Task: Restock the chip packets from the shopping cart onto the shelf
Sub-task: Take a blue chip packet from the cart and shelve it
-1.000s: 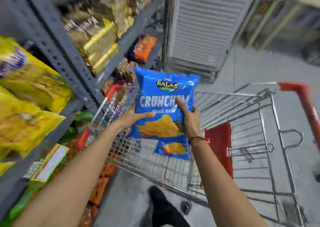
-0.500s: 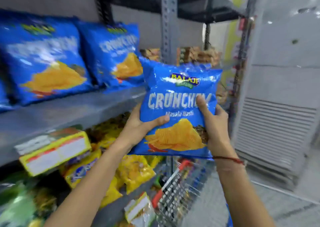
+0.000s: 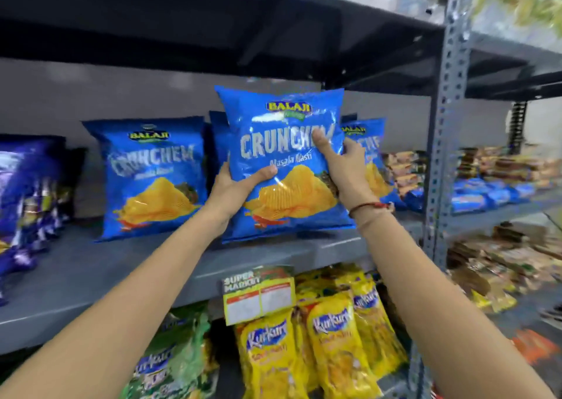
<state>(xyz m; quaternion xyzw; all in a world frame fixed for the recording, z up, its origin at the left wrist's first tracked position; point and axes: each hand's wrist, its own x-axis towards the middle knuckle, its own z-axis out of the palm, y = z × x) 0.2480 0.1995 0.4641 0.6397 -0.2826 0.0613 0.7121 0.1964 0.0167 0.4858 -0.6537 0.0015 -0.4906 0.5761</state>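
Note:
A blue Crunchem chip packet (image 3: 282, 143) stands upright over the grey shelf (image 3: 91, 271), its bottom edge at the shelf board. My left hand (image 3: 234, 188) grips its lower left side, thumb across the front. My right hand (image 3: 343, 167) grips its right side, with a red thread at the wrist. Another blue Crunchem packet (image 3: 152, 176) stands on the shelf to the left. More blue packets (image 3: 371, 155) stand behind the held one, partly hidden. The shopping cart is out of view.
Purple packets (image 3: 27, 191) crowd the shelf's left end. Yellow Kurkure packets (image 3: 322, 338) and green ones (image 3: 170, 365) hang below, under a supermarket price tag (image 3: 258, 295). A perforated grey upright (image 3: 447, 125) bounds the bay on the right, with biscuit packs (image 3: 486, 182) beyond.
Both hands have lifted the blue packet from the cart up to the shelf and turned to face it. The cart has dropped out of view.

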